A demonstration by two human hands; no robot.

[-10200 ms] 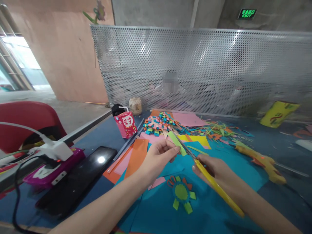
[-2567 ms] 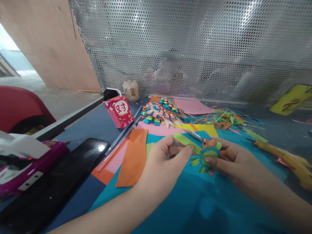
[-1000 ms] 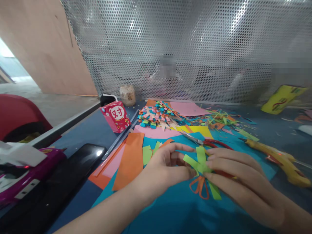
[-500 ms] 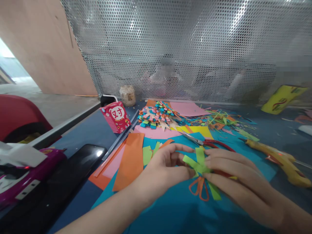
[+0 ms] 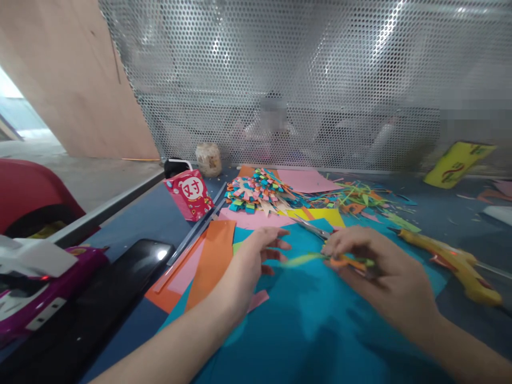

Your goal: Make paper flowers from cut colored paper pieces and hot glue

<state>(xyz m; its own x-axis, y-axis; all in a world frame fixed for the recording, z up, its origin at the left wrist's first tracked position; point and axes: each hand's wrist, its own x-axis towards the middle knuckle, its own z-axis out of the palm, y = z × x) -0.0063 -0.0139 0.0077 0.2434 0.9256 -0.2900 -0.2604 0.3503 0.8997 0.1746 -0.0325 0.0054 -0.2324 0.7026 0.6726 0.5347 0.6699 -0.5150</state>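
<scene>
Above the blue paper [image 5: 304, 320], my right hand [image 5: 376, 272] pinches a small green and orange paper piece [image 5: 348, 261], blurred by motion. A green strip of it points left toward my left hand [image 5: 256, 266], whose fingers are apart with nothing between them. Scissors [image 5: 314, 229] lie just beyond my right hand, their handles mostly hidden behind it. A small pink paper strip [image 5: 258, 301] shows beside my left wrist. Orange paper [image 5: 212, 256] lies left of that hand.
A pile of colourful fringed paper [image 5: 260, 192] and paper scraps [image 5: 364, 197] lie farther back. At the right is a yellow glue gun [image 5: 456, 261]. A red drink box [image 5: 190, 194] and a black phone [image 5: 140, 266] are on the left. Perforated metal [image 5: 300, 69] stands behind.
My left hand has let go of the green paper piece and opened, drawing slightly left. My right hand has lifted and turned the piece. The pink strip has come into view.
</scene>
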